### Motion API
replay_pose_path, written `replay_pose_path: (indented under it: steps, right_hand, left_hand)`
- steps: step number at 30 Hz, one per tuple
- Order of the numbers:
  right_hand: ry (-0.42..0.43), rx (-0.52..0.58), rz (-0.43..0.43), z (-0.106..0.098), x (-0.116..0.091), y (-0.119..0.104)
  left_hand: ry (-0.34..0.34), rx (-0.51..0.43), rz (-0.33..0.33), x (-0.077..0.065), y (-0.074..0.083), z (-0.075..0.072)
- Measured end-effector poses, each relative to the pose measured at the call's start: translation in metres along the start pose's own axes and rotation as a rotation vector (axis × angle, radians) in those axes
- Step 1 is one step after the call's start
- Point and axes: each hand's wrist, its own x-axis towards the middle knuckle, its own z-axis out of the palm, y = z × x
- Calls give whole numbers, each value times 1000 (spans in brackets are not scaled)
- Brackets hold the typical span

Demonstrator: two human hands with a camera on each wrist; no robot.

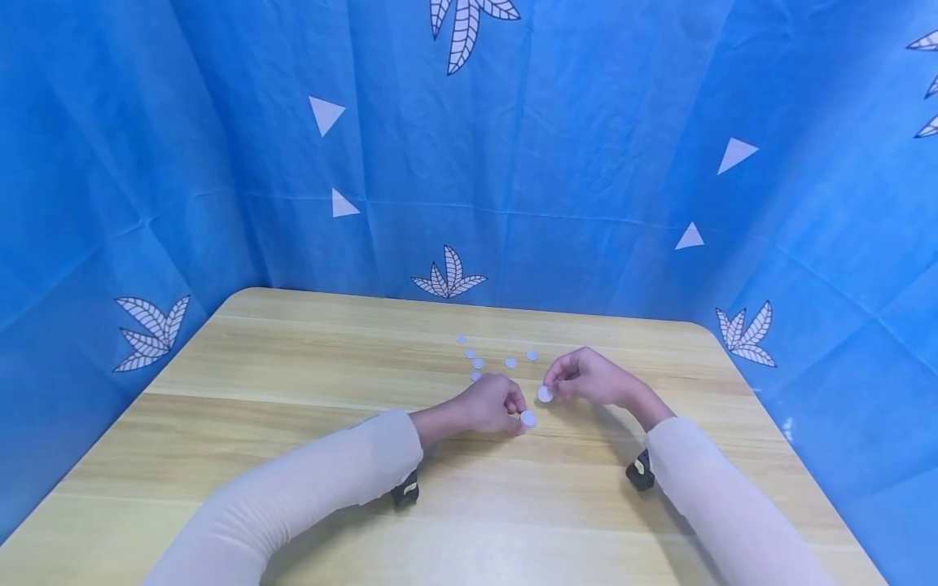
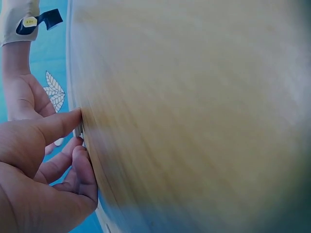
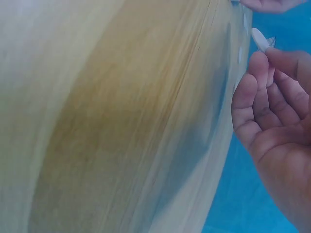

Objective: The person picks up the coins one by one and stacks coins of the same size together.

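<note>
My left hand (image 1: 489, 404) pinches a small round white disc (image 1: 528, 419) between thumb and fingers, low over the wooden table. In the left wrist view only a thin edge of that disc shows at the fingertips. To its right, my right hand (image 1: 589, 378) holds a second white disc (image 3: 260, 40) between thumb and forefinger, with the disc tilted up in the right wrist view. The two hands are close but apart. Just beyond them, several more white discs (image 1: 510, 363) lie scattered on the table, one of them partly beside the left hand's knuckles.
The light wooden table (image 1: 242, 456) has rounded far corners. Blue cloth (image 1: 586, 106) with white leaf and triangle prints hangs behind and at both sides. A black strapped device (image 1: 405, 490) sits at the left wrist, another (image 1: 641, 470) at the right.
</note>
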Motion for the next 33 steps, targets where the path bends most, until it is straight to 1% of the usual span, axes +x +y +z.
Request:
replay_pose_path:
  steps: [7,16,20,27,33]
  right_hand:
    - [-30,8,-10,6,-2,-8]
    - [-86,6,-24,17,-3,-16]
    - [-96,19,-28,21,-2,-19]
    - [-105,63,-3,24,-2,-18]
    - [-94,67,13,28,-1,-14]
  left_hand:
    - [0,-5,-7,-1,1,0]
    - [-6,-30,25,-3,3,-3]
    - [-3,-32,29,-3,3,-2]
    - [-8,-7,21,-3,3,-3]
    - [-14,0,25,-3,4,-3]
